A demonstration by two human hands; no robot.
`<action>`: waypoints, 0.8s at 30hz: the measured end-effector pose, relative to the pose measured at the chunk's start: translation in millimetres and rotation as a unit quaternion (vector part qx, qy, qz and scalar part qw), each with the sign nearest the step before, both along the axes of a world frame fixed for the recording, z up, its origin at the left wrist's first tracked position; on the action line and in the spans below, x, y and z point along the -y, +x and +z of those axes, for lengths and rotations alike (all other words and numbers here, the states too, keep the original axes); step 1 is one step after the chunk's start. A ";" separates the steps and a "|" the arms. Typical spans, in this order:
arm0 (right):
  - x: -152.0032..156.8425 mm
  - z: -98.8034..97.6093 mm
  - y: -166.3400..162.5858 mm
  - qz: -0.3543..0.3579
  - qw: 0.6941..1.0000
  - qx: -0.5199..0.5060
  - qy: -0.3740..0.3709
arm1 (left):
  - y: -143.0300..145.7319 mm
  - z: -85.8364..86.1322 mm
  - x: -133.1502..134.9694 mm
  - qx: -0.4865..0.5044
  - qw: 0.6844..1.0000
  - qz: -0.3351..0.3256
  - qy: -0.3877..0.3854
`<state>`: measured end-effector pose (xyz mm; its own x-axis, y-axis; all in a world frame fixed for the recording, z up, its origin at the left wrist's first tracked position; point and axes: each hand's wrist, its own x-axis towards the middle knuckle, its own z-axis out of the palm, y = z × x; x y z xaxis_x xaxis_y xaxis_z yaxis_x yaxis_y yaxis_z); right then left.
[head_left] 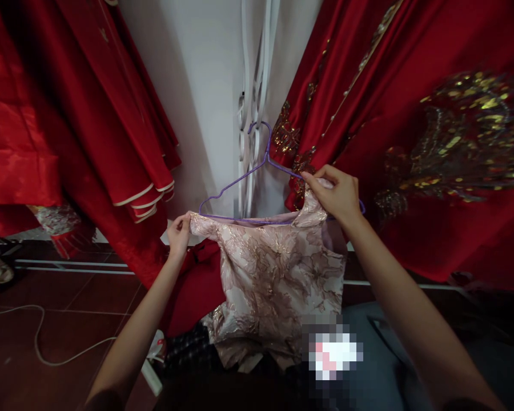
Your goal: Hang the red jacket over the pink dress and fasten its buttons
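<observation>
A pale pink brocade dress [278,274] with a gold floral pattern hangs in front of me on a thin purple wire hanger [240,180]. My left hand [179,231] pinches the dress's left shoulder at the hanger's left end. My right hand [336,194] is closed on the dress's collar and the hanger's right arm, holding both up. The hanger's hook points up, free of any rail. The lower part of the dress bunches near my lap.
Red satin garments [89,125] hang at the left, and red gowns with gold sequin embroidery [454,142] at the right. A white wall [205,85] with white hangers [257,68] lies between. A white cable [38,337] runs over the dark red floor.
</observation>
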<state>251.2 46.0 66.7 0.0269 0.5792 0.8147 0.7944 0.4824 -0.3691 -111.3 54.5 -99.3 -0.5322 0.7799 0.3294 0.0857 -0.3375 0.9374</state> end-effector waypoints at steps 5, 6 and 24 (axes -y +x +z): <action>-0.7 1.1 -0.1 0.007 1.000 0.001 -0.007 | -3.2 3.4 -0.9 -0.014 1.000 0.005 0.007; -0.5 1.5 0.0 0.006 1.000 0.001 -0.007 | -3.0 5.7 -2.8 -0.017 1.000 0.004 0.007; -0.9 4.2 1.2 0.040 0.999 -0.008 -0.035 | 11.5 46.3 -18.8 -0.052 0.998 -0.018 0.031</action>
<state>252.4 46.9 70.8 -0.0097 0.6359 0.7717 0.7476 0.5171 -0.4167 -99.8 73.3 -53.0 -0.4640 0.7747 0.4296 0.1675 -0.3995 0.9013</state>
